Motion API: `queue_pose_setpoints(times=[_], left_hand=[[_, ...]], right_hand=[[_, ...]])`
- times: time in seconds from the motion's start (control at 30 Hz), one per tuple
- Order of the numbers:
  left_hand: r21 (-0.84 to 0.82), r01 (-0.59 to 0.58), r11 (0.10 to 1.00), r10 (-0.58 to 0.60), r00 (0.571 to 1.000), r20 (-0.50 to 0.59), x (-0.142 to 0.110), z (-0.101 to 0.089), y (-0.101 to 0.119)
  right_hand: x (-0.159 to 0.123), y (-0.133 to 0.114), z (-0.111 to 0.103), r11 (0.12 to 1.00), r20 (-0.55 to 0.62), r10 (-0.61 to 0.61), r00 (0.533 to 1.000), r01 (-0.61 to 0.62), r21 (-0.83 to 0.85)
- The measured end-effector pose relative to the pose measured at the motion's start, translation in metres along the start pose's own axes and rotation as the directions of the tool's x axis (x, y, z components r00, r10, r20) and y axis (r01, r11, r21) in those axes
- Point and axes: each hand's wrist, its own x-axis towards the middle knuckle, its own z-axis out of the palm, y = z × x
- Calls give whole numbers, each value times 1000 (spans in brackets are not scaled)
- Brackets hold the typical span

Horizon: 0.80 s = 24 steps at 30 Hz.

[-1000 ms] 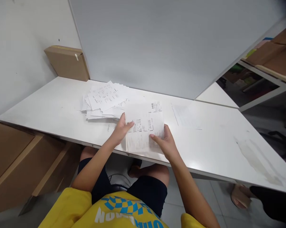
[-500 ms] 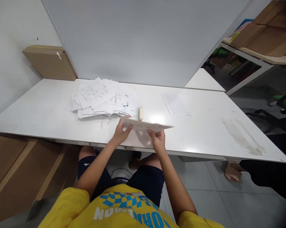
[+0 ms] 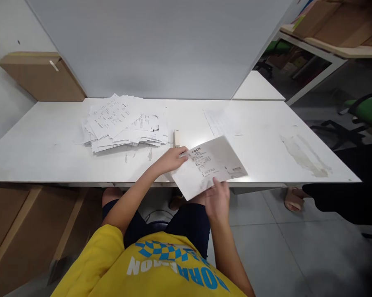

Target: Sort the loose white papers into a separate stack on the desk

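A printed sheet of paper [image 3: 209, 167], marked "BCA" near its top, is held tilted above the table's front edge. My left hand [image 3: 173, 159] pinches its upper left corner. My right hand [image 3: 217, 200] grips the lower edge, thumb on the printed face and the other fingers behind. Just beyond the sheet stands a small cream-coloured stapler-like object [image 3: 176, 137], partly covered by my left hand and the paper. An untidy pile of printed papers [image 3: 124, 121] lies to the left. One more sheet [image 3: 223, 122] rests flat, farther back on the right.
The white table [image 3: 256, 144] has a worn stain [image 3: 305, 154] on its right side. A grey panel [image 3: 155, 49] rises behind it. A cardboard box [image 3: 45, 78] leans at the back left. At the right are a person's foot [image 3: 293, 199] and a green chair [image 3: 368, 111].
The sheet has turned from nearly edge-on to showing its printed face, and rotated clockwise. My right hand has moved down and a little right; my left hand has shifted right. The view has shifted slightly.
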Motion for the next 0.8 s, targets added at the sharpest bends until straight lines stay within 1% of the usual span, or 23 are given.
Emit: queue_pose_setpoints(times=[0.03,0.07,0.1,0.13,0.17,0.2,0.23,0.27,0.3,0.33,0.37,0.4,0.47,0.5,0.57,0.6,0.63,0.67,0.7,0.8], left_hand=[[25,-5,1000,4,999,33,2,-1,-4],[53,-5,999,2,999,54,5,-2,-7],[80,-6,997,0,998,70,7,-3,-11],[107,-13,994,3,996,89,9,-3,-13],[134,-30,991,15,993,115,12,-3,-14],[163,-58,985,35,989,143,15,-3,-14],[193,-96,976,64,984,167,18,-3,-12],[223,-139,965,98,978,186,21,-2,-9],[251,-177,952,129,972,197,23,0,-6],[281,-201,938,148,969,199,26,0,-3],[313,-208,927,153,970,190,28,1,1],[346,-204,916,150,973,174,29,0,3],[396,-187,899,159,982,103,29,-5,2],[402,-181,898,180,983,41,29,-9,0],[378,-162,911,221,968,-118,28,-21,-9],[361,-145,921,224,956,-188,28,-27,-15],[351,-125,928,215,949,-231,28,-33,-21],[353,-112,929,205,949,-239,30,-39,-27],[367,-115,923,204,955,-215,32,-43,-33],[420,-191,887,232,972,-48,42,-47,-47]], right_hand=[[8,-3,-11,996,-114,-74,991,67,-63],[16,-9,-22,975,-220,-184,958,150,-162],[25,-17,-31,928,-268,-316,910,237,-288],[34,-28,-36,849,-224,-443,868,326,-415],[41,-40,-38,744,-84,-534,841,420,-520],[49,-51,-34,624,115,-570,813,520,-584],[56,-62,-27,511,340,-540,770,620,-595],[62,-71,-15,411,532,-464,708,704,-579],[70,-77,-2,332,659,-383,647,763,-555],[77,-81,12,275,743,-309,594,803,-529],[85,-83,26,239,793,-239,561,825,-512],[94,-83,37,230,819,-180,545,833,-504],[111,-79,51,275,834,-87,546,817,-506],[120,-77,54,317,831,-50,554,797,-513],[134,-71,54,416,820,16,571,742,-525],[139,-67,53,456,815,47,578,713,-532],[144,-64,52,487,807,74,586,685,-542],[148,-60,51,510,798,94,595,660,-552],[151,-56,51,524,790,103,604,643,-559],[156,-46,53,534,771,75,633,627,-567]])
